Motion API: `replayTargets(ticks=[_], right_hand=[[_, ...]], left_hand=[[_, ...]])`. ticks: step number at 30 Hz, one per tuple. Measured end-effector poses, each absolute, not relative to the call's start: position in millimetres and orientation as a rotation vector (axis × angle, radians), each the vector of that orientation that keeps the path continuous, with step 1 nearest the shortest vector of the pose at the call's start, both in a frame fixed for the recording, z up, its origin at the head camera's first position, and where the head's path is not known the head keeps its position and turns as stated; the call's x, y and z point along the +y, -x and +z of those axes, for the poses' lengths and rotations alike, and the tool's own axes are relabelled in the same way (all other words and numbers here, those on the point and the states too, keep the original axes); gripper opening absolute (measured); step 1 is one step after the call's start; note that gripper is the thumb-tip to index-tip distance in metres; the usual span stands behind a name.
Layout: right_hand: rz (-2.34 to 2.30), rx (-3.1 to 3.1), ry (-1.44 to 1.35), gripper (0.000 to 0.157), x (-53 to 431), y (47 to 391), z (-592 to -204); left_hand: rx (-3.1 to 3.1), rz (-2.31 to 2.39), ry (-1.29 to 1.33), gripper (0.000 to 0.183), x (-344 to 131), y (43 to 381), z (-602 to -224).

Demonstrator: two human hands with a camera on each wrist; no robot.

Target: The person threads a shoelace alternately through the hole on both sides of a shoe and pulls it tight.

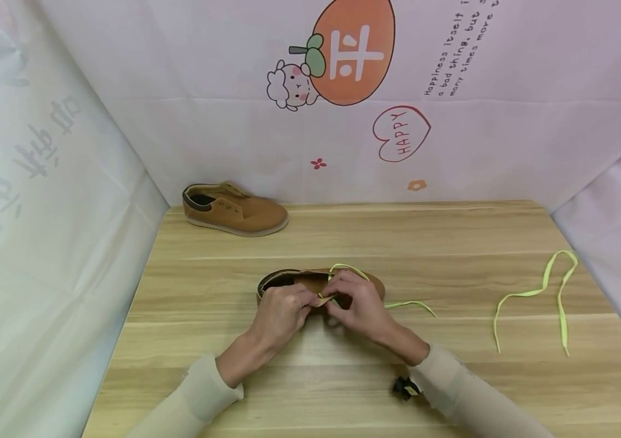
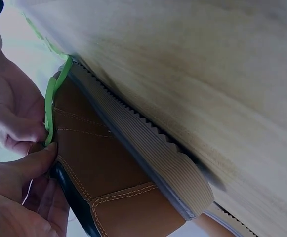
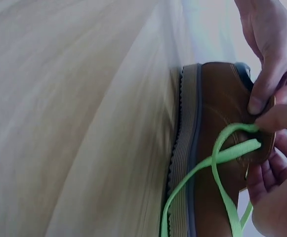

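Note:
A brown shoe (image 1: 376, 286) stands upright on the table, its toe to the right, with a yellow-green shoelace (image 3: 227, 155) running through its eyelet flap. My left hand (image 1: 282, 310) pinches the near eyelet flap, thumb on the outer side, as the left wrist view shows. Right beside it, the fingers of my right hand (image 1: 358, 303) pinch the lace close to the flap's edge. One stretch of lace loops over the far side of the shoe, and a loose end trails onto the table to the right. My fingers partly hide the eyelets.
A second brown shoe (image 1: 258, 216), with no lace in its visible eyelets, stands at the back left by the white curtain. Another yellow-green lace (image 1: 548, 277) lies bent on the right of the table (image 1: 425, 243). A small black object (image 1: 405, 388) shows by my right sleeve.

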State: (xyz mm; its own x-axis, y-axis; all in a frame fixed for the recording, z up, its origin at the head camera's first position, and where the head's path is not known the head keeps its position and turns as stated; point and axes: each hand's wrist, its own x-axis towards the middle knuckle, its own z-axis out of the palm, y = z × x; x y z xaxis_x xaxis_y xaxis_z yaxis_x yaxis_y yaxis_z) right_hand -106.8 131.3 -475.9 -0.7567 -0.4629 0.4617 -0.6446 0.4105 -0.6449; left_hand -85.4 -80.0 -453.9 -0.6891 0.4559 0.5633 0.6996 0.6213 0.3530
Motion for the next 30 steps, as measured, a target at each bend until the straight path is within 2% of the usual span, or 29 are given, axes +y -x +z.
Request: replayTargets(ticks=[9, 20, 30], right_hand=[[1.440, -2.523, -0.955, 0.009, 135, 110, -471], [1.586, -2.531, -0.886, 0.010, 130, 111, -471], [1.878, -2.516, -0.648, 0.009, 132, 108, -462]], left_hand=[[-2.405, -0.829, 0.927, 0.021, -81, 86, -456], [-2.370, -0.842, 0.942, 0.008, -82, 87, -460], [-2.348, -0.868, 0.945, 0.018, -82, 87, -462]])
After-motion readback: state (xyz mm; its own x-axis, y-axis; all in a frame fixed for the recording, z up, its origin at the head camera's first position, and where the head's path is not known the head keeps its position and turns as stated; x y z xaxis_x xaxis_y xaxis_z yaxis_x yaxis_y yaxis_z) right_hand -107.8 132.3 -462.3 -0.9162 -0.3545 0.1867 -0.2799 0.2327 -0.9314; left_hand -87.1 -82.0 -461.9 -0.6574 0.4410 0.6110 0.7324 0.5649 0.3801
